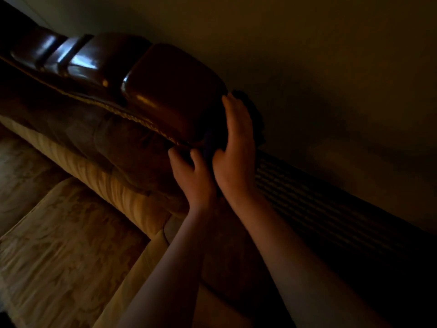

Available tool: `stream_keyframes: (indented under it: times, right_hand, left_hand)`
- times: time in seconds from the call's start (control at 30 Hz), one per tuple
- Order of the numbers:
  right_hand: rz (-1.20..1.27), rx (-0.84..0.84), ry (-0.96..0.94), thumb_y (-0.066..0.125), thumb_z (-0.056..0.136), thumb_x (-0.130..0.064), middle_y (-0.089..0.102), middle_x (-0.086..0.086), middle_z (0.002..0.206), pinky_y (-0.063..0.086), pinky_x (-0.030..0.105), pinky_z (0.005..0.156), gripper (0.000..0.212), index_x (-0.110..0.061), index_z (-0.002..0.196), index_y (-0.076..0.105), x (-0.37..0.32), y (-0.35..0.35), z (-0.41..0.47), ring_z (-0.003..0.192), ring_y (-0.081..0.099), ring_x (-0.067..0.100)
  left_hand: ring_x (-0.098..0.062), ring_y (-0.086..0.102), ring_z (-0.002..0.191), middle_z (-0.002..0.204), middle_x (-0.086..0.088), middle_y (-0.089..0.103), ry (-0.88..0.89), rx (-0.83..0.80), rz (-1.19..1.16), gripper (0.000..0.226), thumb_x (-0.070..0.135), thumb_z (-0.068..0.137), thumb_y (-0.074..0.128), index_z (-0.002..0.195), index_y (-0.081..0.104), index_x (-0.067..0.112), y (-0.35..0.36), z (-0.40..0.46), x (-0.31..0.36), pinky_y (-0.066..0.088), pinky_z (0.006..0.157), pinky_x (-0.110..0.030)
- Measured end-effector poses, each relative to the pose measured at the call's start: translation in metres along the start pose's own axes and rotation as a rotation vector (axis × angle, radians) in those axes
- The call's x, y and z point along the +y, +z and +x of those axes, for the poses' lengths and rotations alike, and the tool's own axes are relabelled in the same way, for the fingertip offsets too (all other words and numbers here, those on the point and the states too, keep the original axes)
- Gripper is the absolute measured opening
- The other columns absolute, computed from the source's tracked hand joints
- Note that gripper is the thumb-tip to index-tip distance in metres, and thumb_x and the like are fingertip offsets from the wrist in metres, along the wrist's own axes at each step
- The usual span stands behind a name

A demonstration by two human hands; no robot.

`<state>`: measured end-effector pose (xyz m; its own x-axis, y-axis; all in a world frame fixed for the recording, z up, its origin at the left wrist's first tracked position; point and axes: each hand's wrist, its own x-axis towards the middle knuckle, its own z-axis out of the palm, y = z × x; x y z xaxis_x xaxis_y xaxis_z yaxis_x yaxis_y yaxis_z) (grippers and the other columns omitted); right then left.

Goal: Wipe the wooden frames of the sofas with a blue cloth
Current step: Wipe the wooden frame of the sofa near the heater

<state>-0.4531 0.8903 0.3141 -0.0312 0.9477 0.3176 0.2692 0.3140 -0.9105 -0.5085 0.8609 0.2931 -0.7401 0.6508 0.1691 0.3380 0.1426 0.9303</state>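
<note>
The scene is dim. A glossy dark wooden frame (pixel 165 91) runs along the top of a sofa back, ending in a rounded block. My right hand (pixel 236 143) lies flat with straight fingers against the right end of that block, pressing a dark blue cloth (pixel 256 119) onto the wood; the cloth shows as a dark bunch behind the fingers and a strip under the palm. My left hand (pixel 191 174) sits just below, fingers curled, touching the braided trim and the brown cushion (pixel 113 138) under the frame. Whether it grips the fabric is unclear.
A plain wall (pixel 307 55) stands close behind the sofa. Patterned beige seat cushions (pixel 59 245) fill the lower left. A striped upholstered part (pixel 307 197) of the sofa runs to the lower right, in deep shadow.
</note>
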Motion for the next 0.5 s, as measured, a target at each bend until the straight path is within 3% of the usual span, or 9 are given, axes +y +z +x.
stream_keyframes:
  times: [0.1,0.17,0.2,0.3,0.33,0.4,0.47,0.5]
  right_hand:
    - [0.04,-0.019,-0.033,0.043,0.091,-0.011,0.032,0.014,0.15,0.025,0.045,0.115,0.055,-0.004,0.145,0.031,0.004,-0.001,0.024,0.141,0.025,0.025]
    - [0.108,-0.007,0.115,0.045,0.095,-0.006,0.034,0.009,0.149,0.024,0.026,0.114,0.054,-0.007,0.146,0.027,0.018,-0.009,0.044,0.139,0.029,0.018]
    - [0.166,0.013,0.225,0.044,0.097,-0.01,0.039,0.006,0.146,0.027,0.023,0.111,0.051,-0.01,0.146,0.029,0.031,-0.011,0.048,0.135,0.035,0.015]
    - [0.31,0.108,0.438,0.044,0.099,-0.017,0.052,-0.002,0.129,0.039,0.038,0.107,0.037,-0.016,0.135,0.046,0.065,-0.009,0.012,0.121,0.048,0.01]
    - [0.33,0.125,0.444,0.045,0.098,-0.02,0.051,-0.007,0.129,0.039,0.038,0.107,0.035,-0.022,0.133,0.048,0.072,-0.005,-0.013,0.122,0.046,0.007]
    - [0.389,0.108,0.355,0.044,0.093,-0.034,0.044,-0.016,0.131,0.035,0.025,0.108,0.036,-0.035,0.129,0.042,0.071,0.005,-0.064,0.127,0.04,-0.003]
    - [0.334,0.12,0.231,0.042,0.089,-0.038,0.038,-0.013,0.138,0.03,0.012,0.106,0.043,-0.035,0.131,0.032,0.064,0.017,-0.089,0.131,0.033,-0.007]
    - [0.326,0.165,0.243,0.042,0.089,-0.038,0.038,-0.005,0.142,0.029,0.015,0.108,0.046,-0.033,0.132,0.03,0.062,0.021,-0.084,0.134,0.032,-0.001]
  left_hand:
    - [0.004,0.045,0.061,0.079,0.01,0.044,0.023,-0.032,0.033,0.027,0.009,0.098,0.042,0.083,0.039,0.03,-0.005,0.001,0.001,0.039,0.058,-0.012]
    - [0.008,0.047,0.062,0.081,0.012,0.046,0.049,-0.092,0.054,0.015,0.008,0.098,0.042,0.092,0.044,0.021,-0.009,0.0,-0.004,0.04,0.057,-0.01]
    - [0.009,0.048,0.064,0.082,0.012,0.047,0.054,-0.123,0.052,0.01,0.008,0.098,0.042,0.096,0.045,0.017,-0.01,-0.001,-0.008,0.041,0.057,-0.009]
    - [0.009,0.05,0.067,0.085,0.013,0.048,0.059,-0.167,0.068,0.009,0.008,0.099,0.041,0.105,0.046,0.012,-0.008,-0.008,-0.019,0.041,0.058,-0.01]
    - [0.009,0.05,0.066,0.083,0.013,0.047,0.047,-0.173,0.071,0.009,0.007,0.099,0.041,0.104,0.046,0.013,-0.005,-0.011,-0.023,0.04,0.057,-0.01]
    - [0.012,0.051,0.067,0.083,0.014,0.047,0.002,-0.182,0.064,0.01,0.006,0.099,0.04,0.103,0.044,0.015,-0.001,-0.016,-0.032,0.04,0.059,-0.01]
    - [0.013,0.051,0.07,0.086,0.013,0.048,-0.031,-0.192,0.034,0.015,0.005,0.099,0.04,0.098,0.044,0.02,0.002,-0.019,-0.04,0.041,0.065,-0.011]
    - [0.012,0.05,0.069,0.085,0.012,0.048,-0.044,-0.185,0.019,0.019,0.006,0.099,0.04,0.093,0.045,0.023,0.003,-0.019,-0.042,0.041,0.066,-0.015]
